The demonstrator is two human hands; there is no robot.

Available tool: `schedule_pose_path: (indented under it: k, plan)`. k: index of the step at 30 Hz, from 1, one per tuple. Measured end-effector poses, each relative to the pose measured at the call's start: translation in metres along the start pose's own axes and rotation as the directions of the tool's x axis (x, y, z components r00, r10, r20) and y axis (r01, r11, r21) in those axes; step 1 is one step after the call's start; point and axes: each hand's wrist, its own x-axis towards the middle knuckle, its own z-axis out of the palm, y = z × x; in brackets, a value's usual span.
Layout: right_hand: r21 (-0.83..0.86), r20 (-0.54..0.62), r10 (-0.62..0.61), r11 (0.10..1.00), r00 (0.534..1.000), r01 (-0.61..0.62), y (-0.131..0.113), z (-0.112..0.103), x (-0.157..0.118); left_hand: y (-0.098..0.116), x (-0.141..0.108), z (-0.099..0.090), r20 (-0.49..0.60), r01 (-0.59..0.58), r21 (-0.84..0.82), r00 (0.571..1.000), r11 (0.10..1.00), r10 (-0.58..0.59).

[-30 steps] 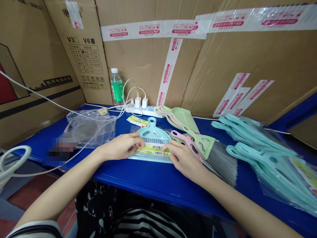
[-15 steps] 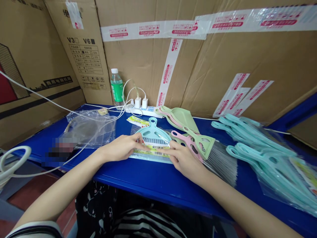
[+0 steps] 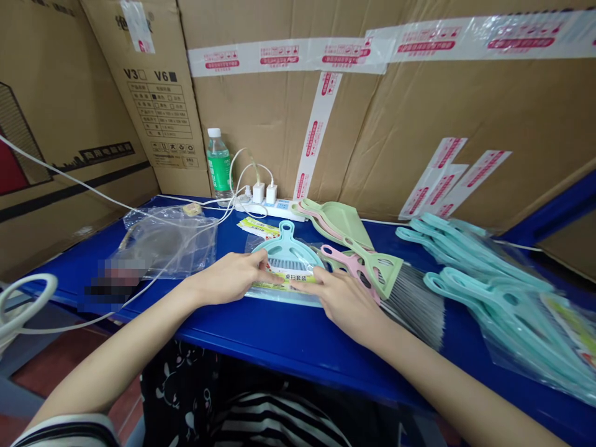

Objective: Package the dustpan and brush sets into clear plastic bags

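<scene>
A light blue brush-and-dustpan set [image 3: 287, 246] lies in front of me, handle pointing away, with clear plastic around it. A yellow-and-white label card [image 3: 298, 277] with printed characters rests across the brush bristles. My left hand [image 3: 237, 274] is closed at the card's left end, a finger laid along its surface. My right hand [image 3: 342, 295] is closed at the right end, its fingertips on the card's lower edge. Whether the card sits under the plastic or on top of it, I cannot tell.
Right of my hands lie green and pink brushes [image 3: 388, 276] and a green dustpan [image 3: 342, 220]. Several bagged light blue sets [image 3: 507, 310] fill the right side. Behind stand a bottle [image 3: 218, 164] and power strip [image 3: 284, 208]; plastic bags [image 3: 177, 242] lie left.
My right hand has shifted slightly left along the label card, its fingers covering more of the right end. The left hand stays nearly in place.
</scene>
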Motion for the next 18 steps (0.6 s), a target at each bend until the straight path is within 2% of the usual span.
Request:
schedule_pose_path:
  k: [8, 18]
  plan:
    - [0.019, 0.005, 0.046, 0.999, 0.999, -0.046, 0.0028, -0.0066, -0.0006, -0.0032, -0.0025, -0.0017, -0.081, 0.028, -0.057, 0.996, 0.998, -0.032]
    - [0.055, -0.023, 0.068, 0.996, 0.997, -0.066, 0.0056, -0.0099, -0.0045, -0.0061, -0.0053, -0.0025, -0.076, 0.059, -0.113, 0.995, 0.992, -0.068]
